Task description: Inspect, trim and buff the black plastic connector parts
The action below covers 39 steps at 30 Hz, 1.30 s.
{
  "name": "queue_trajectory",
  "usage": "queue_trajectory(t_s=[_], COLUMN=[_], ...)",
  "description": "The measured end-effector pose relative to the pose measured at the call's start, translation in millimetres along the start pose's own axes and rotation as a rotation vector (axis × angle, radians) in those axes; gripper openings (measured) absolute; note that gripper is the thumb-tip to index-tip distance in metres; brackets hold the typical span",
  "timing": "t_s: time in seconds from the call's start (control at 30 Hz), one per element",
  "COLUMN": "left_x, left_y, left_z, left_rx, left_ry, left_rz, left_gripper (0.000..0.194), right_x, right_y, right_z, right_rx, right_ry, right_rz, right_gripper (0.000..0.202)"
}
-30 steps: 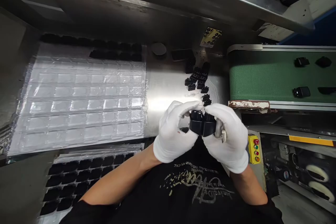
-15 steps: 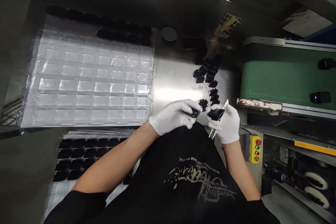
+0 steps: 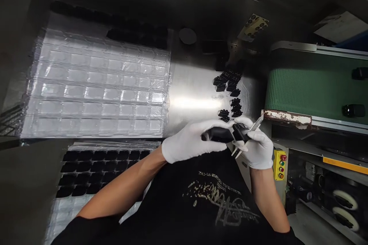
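Note:
Both my hands wear white gloves and meet in front of my chest. My left hand (image 3: 191, 141) is closed round a black part (image 3: 220, 134), its thumb and fingers along the two long sides. In my right hand (image 3: 258, 147) are a second black part (image 3: 240, 131) and white tweezers (image 3: 255, 125) that slant up to the right. The two black parts touch or nearly touch end to end. Small black pieces (image 3: 235, 103) stand in a loose cluster on the metal table (image 3: 189, 103) just beyond my hands.
A clear compartment tray (image 3: 97, 92) lies at the left, with a partly filled tray (image 3: 83, 166) below it. At the right are a green conveyor (image 3: 310, 84) carrying black parts and a yellow button box (image 3: 279, 164). A yellow card (image 3: 253, 27) lies behind.
My hands have come together, bringing the two black parts end to end. The part in my left hand has turned and shows more of its length. The view has shifted slightly.

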State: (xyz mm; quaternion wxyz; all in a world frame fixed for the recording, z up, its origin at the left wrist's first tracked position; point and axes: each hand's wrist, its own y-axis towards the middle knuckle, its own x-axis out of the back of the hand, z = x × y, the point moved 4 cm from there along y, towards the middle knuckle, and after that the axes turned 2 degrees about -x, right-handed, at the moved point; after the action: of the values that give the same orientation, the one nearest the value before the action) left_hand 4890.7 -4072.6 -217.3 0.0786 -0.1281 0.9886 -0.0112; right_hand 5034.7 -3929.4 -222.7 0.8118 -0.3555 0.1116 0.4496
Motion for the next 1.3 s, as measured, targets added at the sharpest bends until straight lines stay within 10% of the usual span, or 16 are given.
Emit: queue_trajectory(t_s=[0.2,0.37,0.6,0.8,1.1,1.3], left_x=[-5.4,-18.4,-26.9,-28.7,-29.7,-35.7], left_y=[11.9,14.9,11.7,21.2,36.1,38.7], left_z=[21.1,52.0,64.6,77.1,82.4,78.6], left_rx=[0.165,0.179,0.298,0.328,0.381,0.384], left_ry=[-0.472,-0.981,-0.907,-1.104,-0.841,-0.858], left_rz=[0.246,0.234,0.116,0.15,0.158,0.152], left_gripper=[0.034,0.027,0.037,0.028,0.042,0.053], right_x=[-4.2,0.4,57.0,96.6,184.5,181.5], right_y=[4.8,3.1,-38.5,-84.8,10.2,28.4], right_z=[-8.0,-18.0,-37.3,-55.2,-83.5,-83.8], right_rx=[-0.176,-0.178,-0.141,-0.287,0.004,0.136], right_ry=[0.04,-0.002,-0.682,-0.704,-0.981,-1.228], right_rz=[-0.02,-0.067,-0.329,-0.384,-0.536,-0.428], right_gripper=[0.043,0.042,0.042,0.063,0.031,0.032])
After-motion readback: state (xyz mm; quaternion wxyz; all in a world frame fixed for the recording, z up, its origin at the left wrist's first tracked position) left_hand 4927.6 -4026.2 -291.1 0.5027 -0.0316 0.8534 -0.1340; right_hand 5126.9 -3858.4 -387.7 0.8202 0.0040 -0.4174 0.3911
